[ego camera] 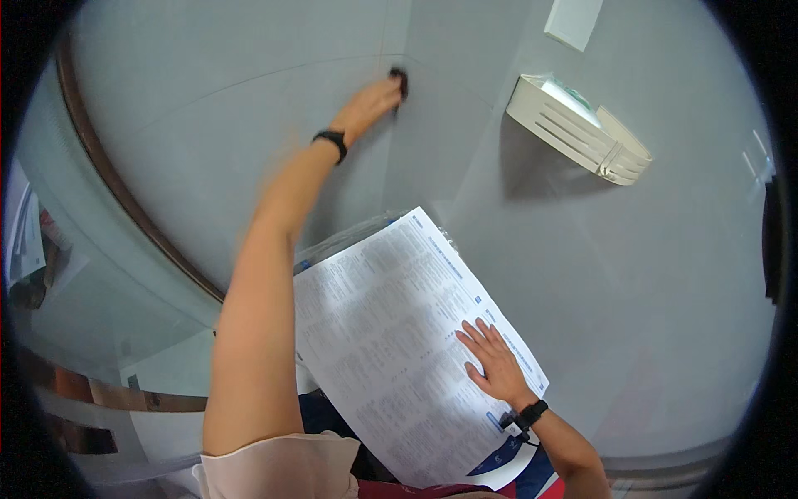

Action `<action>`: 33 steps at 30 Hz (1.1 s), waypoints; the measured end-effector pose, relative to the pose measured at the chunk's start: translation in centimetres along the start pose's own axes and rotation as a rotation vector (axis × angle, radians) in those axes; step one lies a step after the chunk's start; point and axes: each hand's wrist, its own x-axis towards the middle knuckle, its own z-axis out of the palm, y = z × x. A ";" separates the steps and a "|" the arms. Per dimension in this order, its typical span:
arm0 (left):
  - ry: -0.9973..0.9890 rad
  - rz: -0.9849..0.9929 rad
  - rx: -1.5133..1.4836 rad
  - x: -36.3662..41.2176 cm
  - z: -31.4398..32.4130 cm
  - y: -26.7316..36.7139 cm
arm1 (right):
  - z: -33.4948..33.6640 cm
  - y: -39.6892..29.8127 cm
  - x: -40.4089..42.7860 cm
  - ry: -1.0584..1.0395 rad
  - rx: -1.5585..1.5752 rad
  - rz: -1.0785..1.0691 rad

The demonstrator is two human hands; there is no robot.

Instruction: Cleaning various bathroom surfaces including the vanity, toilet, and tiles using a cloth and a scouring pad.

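Note:
My left hand [371, 106] reaches far forward to the grey wall corner, its fingers closed on a small dark object [399, 84]; motion blur hides what it is. A black band circles that wrist. A large printed paper sheet [386, 349] lies tilted in front of me, covered in dense columns of text with blue markings. Flat on its right part rests my right hand [495, 365], fingers slightly spread and palm down. A black strap with a small device sits at the right wrist. Clear plastic wrapping [349, 240] shows beneath the sheet's far edge.
A cream slotted plastic basket [561, 134] with a white and green packet is fixed to the grey wall at the upper right. Above it is a white rectangular item [573, 22]. A curved brown edge [137, 206] and glass run along the left. Something dark [772, 240] stands far right.

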 end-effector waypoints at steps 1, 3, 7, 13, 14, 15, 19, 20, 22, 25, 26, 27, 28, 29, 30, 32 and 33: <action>-0.116 0.017 0.066 -3.6 0.8 0.4 | 0.1 0.0 0.4 0.006 0.014 -0.026; -0.588 -0.315 -0.129 -5.1 3.4 5.9 | 0.4 0.3 -0.4 0.023 0.014 0.004; -0.455 -0.509 -0.126 -0.6 0.8 9.4 | 0.2 0.7 -0.5 0.035 0.018 -0.009; 0.792 -0.454 -0.160 20.4 -11.6 11.3 | 0.1 0.5 -0.9 0.050 0.015 -0.009; 0.681 -0.454 -0.161 22.9 -13.0 11.5 | 0.1 0.3 -0.8 0.051 0.016 -0.023; 0.571 -0.454 -0.161 24.8 -13.3 11.6 | 0.2 0.2 -0.7 0.041 0.016 -0.039; 0.724 -0.478 -0.381 29.6 -8.2 15.8 | 0.2 0.3 -0.9 0.041 0.017 -0.016; 0.796 -0.564 -0.560 29.2 -7.3 16.5 | 0.2 0.3 -0.9 0.042 0.018 -0.004; 0.870 -0.664 -0.523 26.9 -4.6 16.2 | 0.2 0.2 -0.7 0.045 0.022 -0.016; 0.793 -0.900 -0.555 21.2 -0.3 16.3 | 0.1 0.3 -0.9 0.048 0.014 -0.010; 0.787 -0.992 -0.535 19.2 1.6 16.5 | 0.1 0.4 -0.9 0.047 0.002 -0.003; 0.777 -1.083 -0.513 16.8 3.7 16.8 | 0.2 0.5 -1.0 0.046 0.005 0.002; 0.730 -1.200 -0.478 13.3 6.0 16.2 | 0.3 0.5 -0.7 0.038 -0.003 -0.004; 0.677 -1.320 -0.453 9.9 8.4 16.2 | 0.4 0.5 -0.6 0.027 -0.012 0.001; 0.602 -1.462 -0.553 8.4 11.2 18.7 | 0.3 1.1 -1.4 0.029 -0.016 0.047; 0.343 -1.724 -0.662 5.4 17.6 22.9 | -0.2 2.1 -2.7 0.048 -0.038 0.114; 0.075 -1.801 -0.581 1.6 20.8 23.1 | -0.1 2.1 -2.5 0.042 -0.034 0.123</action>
